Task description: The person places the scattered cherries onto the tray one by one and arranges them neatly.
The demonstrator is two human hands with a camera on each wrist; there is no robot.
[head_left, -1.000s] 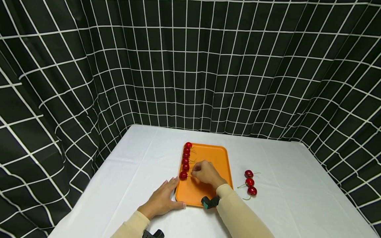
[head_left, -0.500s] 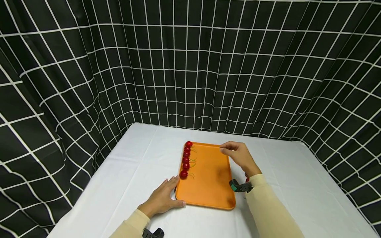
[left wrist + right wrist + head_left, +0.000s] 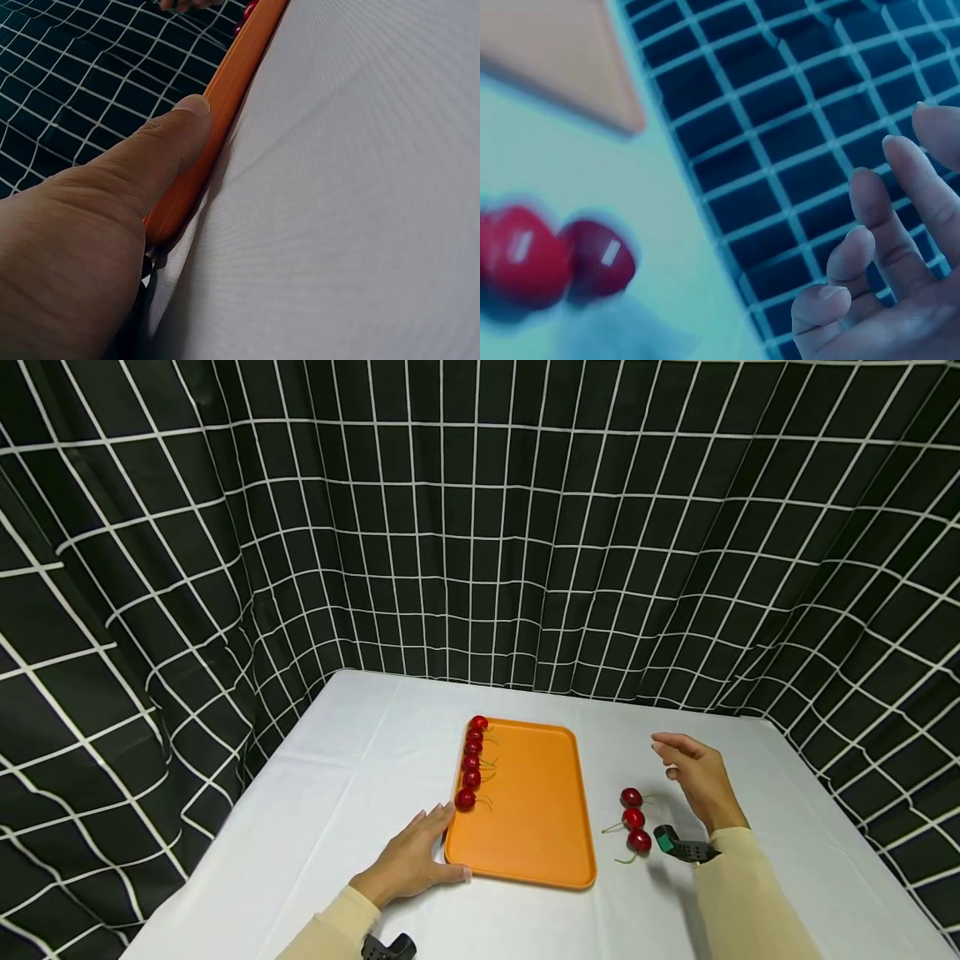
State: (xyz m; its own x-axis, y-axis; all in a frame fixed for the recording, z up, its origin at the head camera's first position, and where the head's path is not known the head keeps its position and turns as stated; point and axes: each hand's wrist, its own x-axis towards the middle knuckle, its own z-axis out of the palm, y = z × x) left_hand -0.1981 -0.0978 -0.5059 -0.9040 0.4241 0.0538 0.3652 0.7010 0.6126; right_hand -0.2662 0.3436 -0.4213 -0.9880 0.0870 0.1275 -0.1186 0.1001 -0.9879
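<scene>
An orange rectangular tray point(image 3: 528, 814) lies on the white table. Several red cherries point(image 3: 472, 762) with green stems form a column along its left edge, stems pointing right. My left hand point(image 3: 411, 864) rests at the tray's lower left corner with fingers extended; in the left wrist view its thumb point(image 3: 169, 139) touches the orange rim. To the right of the tray, 3 more cherries point(image 3: 633, 818) lie in a short column on the cloth. My right hand point(image 3: 701, 781) is raised above and right of them, fingers loosely bent, holding nothing. The right wrist view shows its fingers point(image 3: 911, 176) spread apart.
A white cloth point(image 3: 375, 760) covers the table. Black curtains with a white grid point(image 3: 480, 527) enclose the back and both sides. Each wrist wears a dark strap, the right strap point(image 3: 684, 847) sitting close beside the loose cherries.
My right hand has left the lowest cherry on the tray and swung right, past the tray's edge, to beside the loose cherries. The left hand has stayed in place.
</scene>
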